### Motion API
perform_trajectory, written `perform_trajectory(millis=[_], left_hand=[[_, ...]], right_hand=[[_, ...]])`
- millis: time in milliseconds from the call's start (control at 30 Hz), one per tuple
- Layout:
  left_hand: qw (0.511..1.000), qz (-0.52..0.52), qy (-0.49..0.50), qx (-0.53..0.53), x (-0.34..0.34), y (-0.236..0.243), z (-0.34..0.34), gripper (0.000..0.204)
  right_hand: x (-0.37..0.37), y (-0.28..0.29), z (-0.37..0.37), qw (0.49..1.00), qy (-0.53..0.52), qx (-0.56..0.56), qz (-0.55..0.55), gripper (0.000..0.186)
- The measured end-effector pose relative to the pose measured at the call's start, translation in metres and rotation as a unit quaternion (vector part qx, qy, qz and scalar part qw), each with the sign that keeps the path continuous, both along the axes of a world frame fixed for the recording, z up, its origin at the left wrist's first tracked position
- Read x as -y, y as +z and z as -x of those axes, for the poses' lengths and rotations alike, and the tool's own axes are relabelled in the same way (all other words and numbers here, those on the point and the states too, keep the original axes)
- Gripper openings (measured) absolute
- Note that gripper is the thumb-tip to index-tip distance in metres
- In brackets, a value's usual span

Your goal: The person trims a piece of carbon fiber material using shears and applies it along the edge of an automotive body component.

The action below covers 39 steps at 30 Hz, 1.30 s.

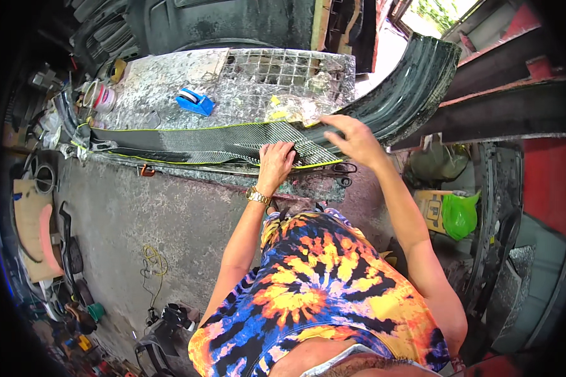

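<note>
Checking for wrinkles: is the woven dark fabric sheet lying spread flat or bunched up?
Spread flat: the woven fabric sheet lies stretched along the bench, left hand pressing it, right hand at its end.

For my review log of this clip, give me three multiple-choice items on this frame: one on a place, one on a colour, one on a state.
1. Where does the tape dispenser stand?
A. On the foil-covered table, beyond the woven sheet
B. On the floor
C. In the right hand

2. What colour is the plastic bag at the right?
A. Red
B. Green
C. White

3. How is the left hand?
A. Raised in the air
B. Gripping a tool
C. Pressed flat on the woven sheet

Answers:
1 A, the blue dispenser sits on the tabletop behind the sheet.
2 B, it is bright green beside a cardboard box.
3 C, its fingers lie on the dark weave, while the right hand rests on the sheet's far edge.
</note>
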<state>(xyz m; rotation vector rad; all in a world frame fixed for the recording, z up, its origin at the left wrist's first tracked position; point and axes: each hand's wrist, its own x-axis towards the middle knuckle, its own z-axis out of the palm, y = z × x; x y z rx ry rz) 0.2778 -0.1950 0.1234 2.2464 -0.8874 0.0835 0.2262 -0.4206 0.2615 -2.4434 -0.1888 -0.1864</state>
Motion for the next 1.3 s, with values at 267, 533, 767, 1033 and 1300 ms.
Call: perform_trajectory(millis=[267, 533, 767, 1033, 1300], left_hand=[[0.998, 0.006, -0.064, 0.005, -0.004, -0.004, -0.018, 0.027], [0.998, 0.0, -0.066, -0.002, 0.002, -0.005, -0.017, 0.032], [0.998, 0.003, -0.069, 0.003, 0.004, -0.005, -0.016, 0.031], [0.996, -0.035, -0.076, 0.0, 0.003, 0.005, -0.015, 0.032], [0.949, 0.1, -0.299, -0.01, -0.013, 0.001, 0.003, 0.048]], right_hand=[[-0.024, -0.016, 0.042, 0.916, -0.145, -0.244, -0.282, 0.028], [-0.06, -0.046, 0.028, 0.833, -0.25, -0.322, -0.374, 0.026], [-0.055, -0.053, 0.02, 0.802, -0.299, -0.353, -0.378, 0.022], [-0.05, -0.048, 0.016, 0.775, -0.309, -0.37, -0.408, 0.024], [-0.045, -0.051, 0.01, 0.777, -0.328, -0.401, -0.357, 0.024]])
